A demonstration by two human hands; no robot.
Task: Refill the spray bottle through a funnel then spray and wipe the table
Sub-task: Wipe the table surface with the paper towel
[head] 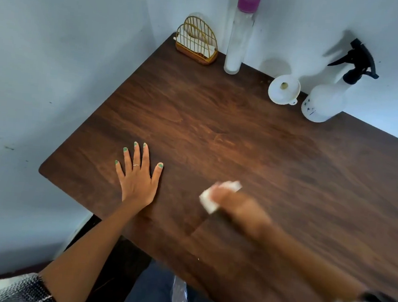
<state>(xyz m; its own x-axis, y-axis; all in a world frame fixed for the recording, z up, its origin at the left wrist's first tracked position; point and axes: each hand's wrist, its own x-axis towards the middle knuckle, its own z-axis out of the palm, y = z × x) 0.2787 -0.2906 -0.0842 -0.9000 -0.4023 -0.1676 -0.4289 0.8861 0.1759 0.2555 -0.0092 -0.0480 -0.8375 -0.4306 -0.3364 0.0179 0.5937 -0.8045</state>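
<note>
My right hand (pixel 234 208), blurred, grips a white tissue (pixel 215 197) against the table (pixel 287 170). My left hand (pixel 139 177) lies flat beside it, fingers spread.

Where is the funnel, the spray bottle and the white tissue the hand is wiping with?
funnel (pixel 284 89), head view, on its white bowl.
spray bottle (pixel 323 102), head view, on its cloudy body.
tissue (pixel 209 200), head view, on the white part showing beside the right hand (pixel 238 208).
</note>
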